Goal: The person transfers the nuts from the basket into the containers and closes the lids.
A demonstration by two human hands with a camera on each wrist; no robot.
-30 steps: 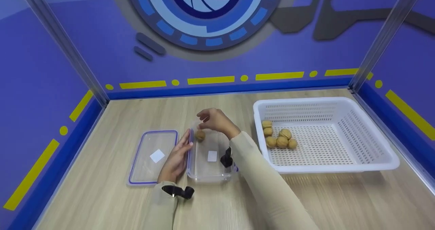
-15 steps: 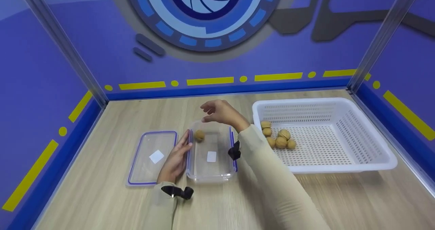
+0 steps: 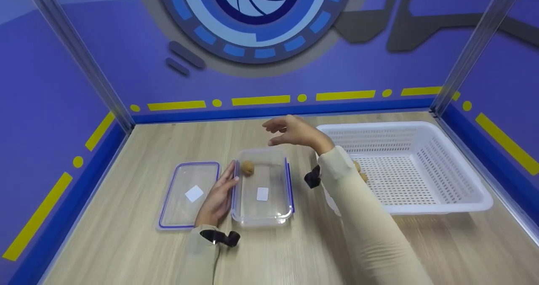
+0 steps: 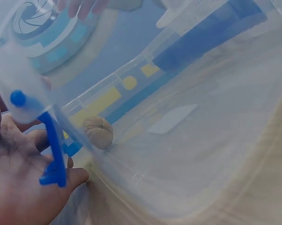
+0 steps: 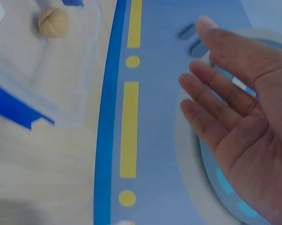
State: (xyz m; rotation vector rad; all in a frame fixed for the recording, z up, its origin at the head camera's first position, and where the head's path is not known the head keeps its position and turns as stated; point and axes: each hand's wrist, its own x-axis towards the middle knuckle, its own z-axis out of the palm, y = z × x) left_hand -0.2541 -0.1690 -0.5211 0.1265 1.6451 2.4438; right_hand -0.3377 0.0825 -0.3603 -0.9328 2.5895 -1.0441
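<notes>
A clear plastic food container (image 3: 269, 209) with blue side clips stands uncovered on the table, a white label showing at its bottom. One walnut (image 3: 247, 167) lies inside at its far left corner; the left wrist view shows this walnut (image 4: 99, 133) through the clear wall. Against the container's left side rests my left hand (image 3: 217, 198), fingers extended along the wall and thumb at the rim. My right hand (image 3: 297, 132) is in the air beyond the container's far right corner. Its palm faces the right wrist camera with nothing in it, fingers (image 5: 211, 89) loosely spread.
A clear lid (image 3: 181, 209) with a blue seal lies left of the container, partly behind the left hand. At right stands a white perforated basket (image 3: 471, 184); the right forearm hides most of its walnuts (image 3: 363, 177). Blue panels enclose the table's back and sides.
My right hand has risen away from the walnut in the container and moved right, toward the basket. The left hand stays at the container's side.
</notes>
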